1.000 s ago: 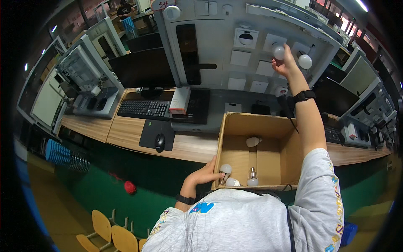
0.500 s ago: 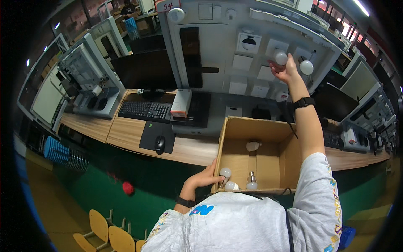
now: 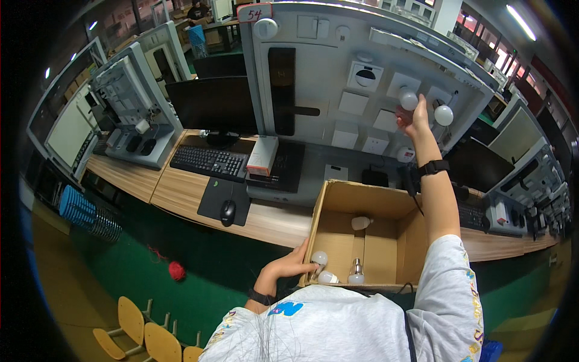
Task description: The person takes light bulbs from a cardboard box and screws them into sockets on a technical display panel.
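My left hand [image 3: 289, 263] grips the left wall of an open cardboard box [image 3: 415, 244], fingers outside and thumb over the rim. Its thumb reaches a white light bulb [image 3: 320, 258] in the near left corner. Also in the box are a second bulb [image 3: 327, 277] beside that one, a third [image 3: 356, 274] standing base up, and another [image 3: 362, 223] at the far side. High on the grey panel, my right hand [image 3: 414, 119] is cupped below and right of a mounted bulb [image 3: 408, 99], fingers apart and partly blurred. A neighbouring bulb [image 3: 443, 115] is mounted just right of that hand.
The upright panel [image 3: 325, 78] carries switches, sockets and white square devices. On the wooden desk [image 3: 271, 223] are a keyboard [image 3: 208, 161], a mouse [image 3: 227, 212], a monitor [image 3: 211, 105] and a small white-orange carton [image 3: 263, 155]. Yellow chairs [image 3: 131, 320] and a red ball [image 3: 176, 271] are lower left.
The whole view has shifted slightly. My right hand stays by the same mounted bulb, its fingers turned a little lower. My left hand keeps its hold on the box.
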